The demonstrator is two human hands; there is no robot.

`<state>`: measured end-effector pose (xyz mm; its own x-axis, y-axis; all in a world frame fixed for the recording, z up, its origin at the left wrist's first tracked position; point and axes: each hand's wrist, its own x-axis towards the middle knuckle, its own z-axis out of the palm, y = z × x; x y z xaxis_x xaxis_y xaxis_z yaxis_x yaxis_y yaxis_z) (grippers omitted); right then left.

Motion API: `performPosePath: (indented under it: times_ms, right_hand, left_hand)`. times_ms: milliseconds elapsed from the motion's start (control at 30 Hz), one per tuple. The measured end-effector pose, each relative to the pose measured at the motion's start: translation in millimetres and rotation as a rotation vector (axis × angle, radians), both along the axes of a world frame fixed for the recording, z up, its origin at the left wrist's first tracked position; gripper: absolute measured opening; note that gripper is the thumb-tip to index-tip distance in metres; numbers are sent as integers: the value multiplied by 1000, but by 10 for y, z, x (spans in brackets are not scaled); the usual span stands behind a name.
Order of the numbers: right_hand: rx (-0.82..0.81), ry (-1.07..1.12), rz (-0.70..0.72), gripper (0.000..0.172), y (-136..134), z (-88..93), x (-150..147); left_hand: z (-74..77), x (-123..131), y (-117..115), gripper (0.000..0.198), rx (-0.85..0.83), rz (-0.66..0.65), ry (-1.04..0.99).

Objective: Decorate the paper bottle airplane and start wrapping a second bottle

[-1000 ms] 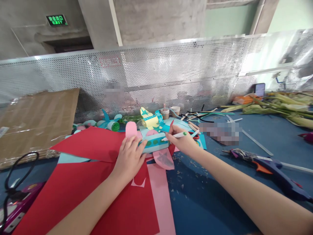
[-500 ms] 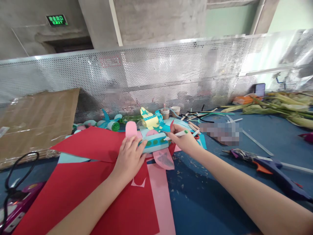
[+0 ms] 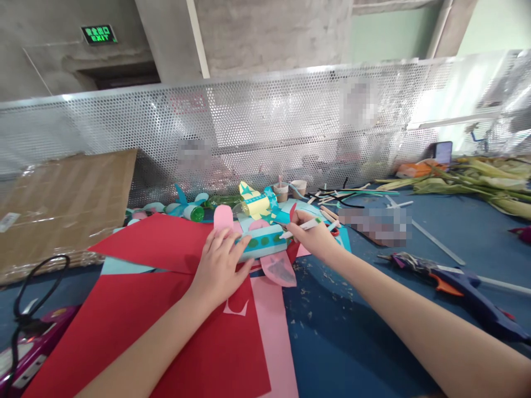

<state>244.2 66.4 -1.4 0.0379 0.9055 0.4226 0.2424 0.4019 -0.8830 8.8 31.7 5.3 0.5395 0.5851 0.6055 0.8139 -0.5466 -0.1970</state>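
Observation:
A toy plane [image 3: 262, 252], wrapped in light blue paper, lies on its side with a darker blue stripe and a row of green dots along it. My left hand [image 3: 222, 265] is closed over its left end, beside an upright pink paper fin [image 3: 223, 216]. A white marker with a green end [image 3: 307, 225] is pinched in my right hand [image 3: 316, 237], its tip touching or very close to the stripe near the last dot. A pink wing [image 3: 280, 269] with a grey patch sticks out towards me. Red card [image 3: 215, 348] lies under my left forearm.
A glue gun [image 3: 460, 282] lies on the right of the blue table. Behind the plane stand a yellow-wrapped bottle [image 3: 258, 206] and paper cups [image 3: 298, 188]. Corn husks [image 3: 489, 182] are at far right, a purple power strip [image 3: 39, 348] at left, and cardboard [image 3: 70, 204] behind it.
The marker tip has shifted slightly along the stripe of the plane. My left hand keeps its hold, and the view has moved a little.

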Motion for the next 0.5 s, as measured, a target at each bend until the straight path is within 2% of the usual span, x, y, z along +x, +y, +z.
performPosePath:
  times_ms: [67,133,233,267,300,367,500]
  right_hand:
    - [-59,171,52,23,-14,18,-9]
    - [-92,319,85,29,-35,36,-27]
    - [-128,404,94,35,-71,60,-58]
    - [-145,424,97,37,-82,66,-65]
    - [-157,440,101,39,-90,73,-70]
    - [-153,448,109,45,-96,84,-70]
    - [-89,370,87,53,-79,84,-35]
  left_hand:
    - [79,-11,-24,41,-56,-62,-137]
    - [161,-60,-12,44,-140,-91,-368]
    - [234,-207,106,52,-274,-2,-822]
    - [239,-266,164,53,-331,43,-919]
    - [237,-324,222,52,-372,114,-960]
    - [214,-419,319,46,-485,203,-873]
    - [153,-470,374,47,-625,209,-798]
